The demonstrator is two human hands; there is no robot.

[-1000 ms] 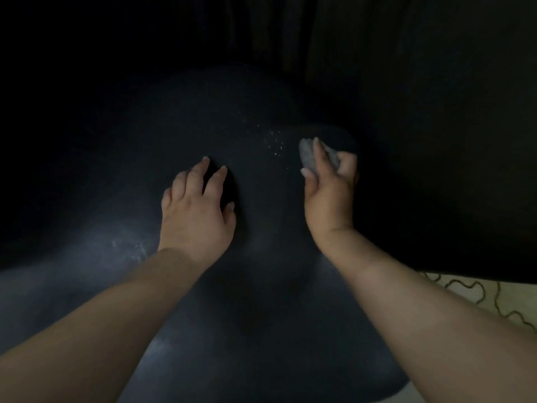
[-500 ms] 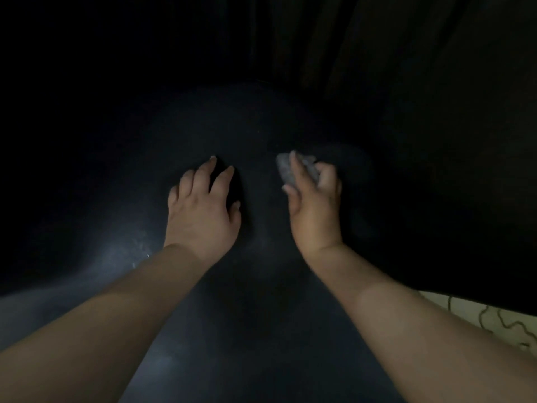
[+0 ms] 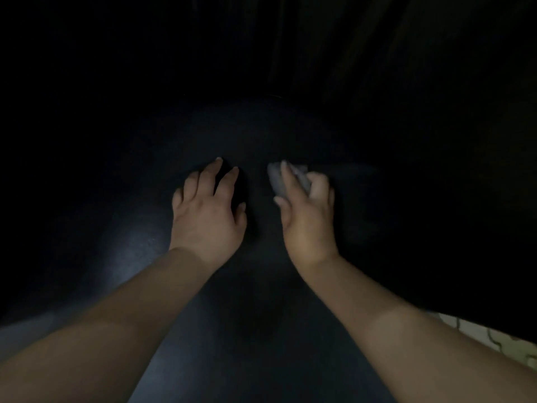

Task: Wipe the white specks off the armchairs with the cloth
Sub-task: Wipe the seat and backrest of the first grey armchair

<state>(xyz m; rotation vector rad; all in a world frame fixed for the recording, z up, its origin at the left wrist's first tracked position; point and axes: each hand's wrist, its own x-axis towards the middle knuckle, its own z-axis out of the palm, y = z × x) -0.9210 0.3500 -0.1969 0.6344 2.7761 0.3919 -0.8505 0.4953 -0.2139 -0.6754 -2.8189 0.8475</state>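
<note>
A dark, smooth armchair (image 3: 122,257) fills most of the dim head view. My left hand (image 3: 207,212) rests flat on its rounded top, fingers spread and fairly straight. Just to the right, my right hand (image 3: 308,216) grips a small grey cloth (image 3: 277,178), which is bunched between thumb and fingers and pressed against the chair surface. No white specks show on the chair around the cloth; the light is too low to see much beyond the hands.
Dark vertical folds (image 3: 334,48), perhaps a curtain, hang behind the chair. A strip of pale patterned floor (image 3: 499,341) shows at the lower right edge. A faint sheen lies on the chair to the left of my left wrist.
My right hand has carried the cloth leftward across the patch where white specks showed a second ago; those specks no longer show. The view has tilted, so both hands sit lower in frame.
</note>
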